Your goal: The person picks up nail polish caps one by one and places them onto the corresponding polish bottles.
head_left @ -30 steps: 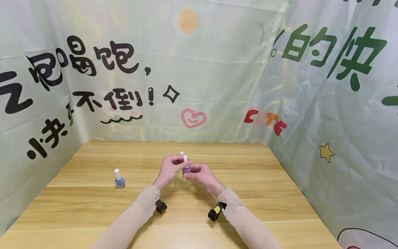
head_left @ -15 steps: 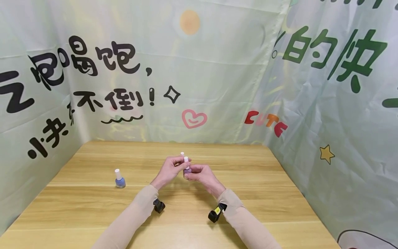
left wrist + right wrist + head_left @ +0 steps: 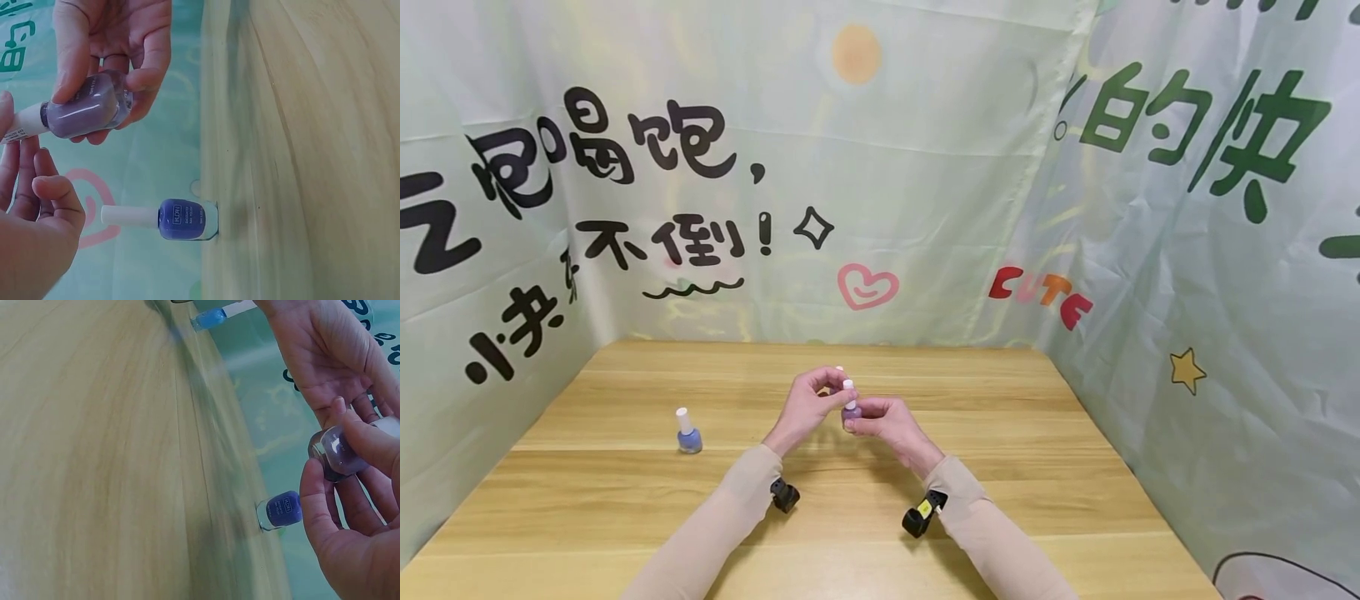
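Observation:
A nail polish bottle of pale purple (image 3: 850,413) is held upright between both hands above the middle of the table. My left hand (image 3: 805,408) pinches its white cap (image 3: 848,386) between thumb and fingers. The glass body is gripped by my right hand (image 3: 891,423), and the left wrist view shows the thumb lying across the pale purple glass (image 3: 84,109). Behind the hands stands a second, darker violet nail polish bottle (image 3: 181,219), capped and upright. In the head view the left hand covers most of it, leaving just its cap top visible.
A blue nail polish bottle (image 3: 689,440) with a white cap stands upright on the left part of the wooden table (image 3: 1037,500). Printed cloth (image 3: 925,208) hangs along the back and both sides of the table.
Fingers of my left hand have shifted slightly around the white cap, covering more of the rear bottle's cap. The right hand keeps its grip on the glass. The blue bottle stays in place.

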